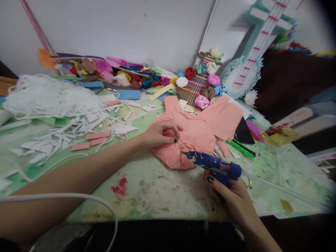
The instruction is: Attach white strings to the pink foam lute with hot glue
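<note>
A salmon-pink paper-covered shape [195, 126] lies on the table in front of me, crumpled and layered in places. My left hand [165, 133] is over its left part, thumb and index finger pinched on a thin white string [177, 154] that runs down across the pink surface. In my right hand [231, 194] is a blue hot glue gun [215, 166], held by its handle. Its nozzle points left, close to the string and the lower edge of the pink shape. A long clear glue stick [278, 190] sticks out of the gun's back.
White string [49, 96] is heaped at the left, beside paper scraps [43, 145] and pink strips [90, 140]. A white cable [78, 196] crosses my left forearm. A green utility knife [243, 148] lies at the right. Paper-flower instrument models [243, 78] stand at the back.
</note>
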The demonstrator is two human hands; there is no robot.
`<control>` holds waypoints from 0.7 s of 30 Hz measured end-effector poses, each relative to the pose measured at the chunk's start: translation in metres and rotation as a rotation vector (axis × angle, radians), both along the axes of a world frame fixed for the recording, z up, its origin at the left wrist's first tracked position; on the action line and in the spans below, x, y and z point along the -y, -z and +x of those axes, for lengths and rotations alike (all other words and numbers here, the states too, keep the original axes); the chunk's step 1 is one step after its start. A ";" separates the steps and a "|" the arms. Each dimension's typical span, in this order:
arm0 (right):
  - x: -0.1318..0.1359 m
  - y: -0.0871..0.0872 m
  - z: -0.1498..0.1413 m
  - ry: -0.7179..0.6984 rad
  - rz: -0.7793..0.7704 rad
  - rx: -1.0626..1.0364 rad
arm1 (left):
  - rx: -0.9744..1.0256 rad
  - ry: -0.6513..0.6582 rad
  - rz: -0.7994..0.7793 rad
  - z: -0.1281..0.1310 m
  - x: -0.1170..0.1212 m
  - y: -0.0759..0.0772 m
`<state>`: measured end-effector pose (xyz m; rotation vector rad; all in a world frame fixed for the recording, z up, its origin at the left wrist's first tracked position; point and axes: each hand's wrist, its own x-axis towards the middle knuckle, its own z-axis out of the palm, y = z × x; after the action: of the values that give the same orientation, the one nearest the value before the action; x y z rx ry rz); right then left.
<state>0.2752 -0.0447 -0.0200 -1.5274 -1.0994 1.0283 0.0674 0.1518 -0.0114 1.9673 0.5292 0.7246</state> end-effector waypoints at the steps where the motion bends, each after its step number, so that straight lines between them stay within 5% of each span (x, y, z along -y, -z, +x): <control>1: -0.001 0.000 -0.001 0.002 0.005 -0.005 | 0.001 0.004 0.009 0.000 0.000 0.000; 7: -0.006 0.007 0.006 -0.089 0.050 -0.122 | -0.005 -0.016 0.087 0.001 0.004 -0.002; 13: 0.002 0.007 0.007 0.016 0.144 -0.270 | 0.109 -0.129 -0.061 0.002 0.008 0.000; 18: 0.019 0.000 0.019 0.142 0.195 -0.291 | 0.234 -0.454 -0.099 -0.007 -0.006 0.005; 21: 0.032 -0.006 0.034 0.247 0.223 -0.246 | 0.116 -0.721 -0.026 -0.016 -0.022 0.009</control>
<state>0.3089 -0.0767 -0.0136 -1.2823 -0.8015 0.8659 0.0510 0.1736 -0.0207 1.6808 1.1913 1.2516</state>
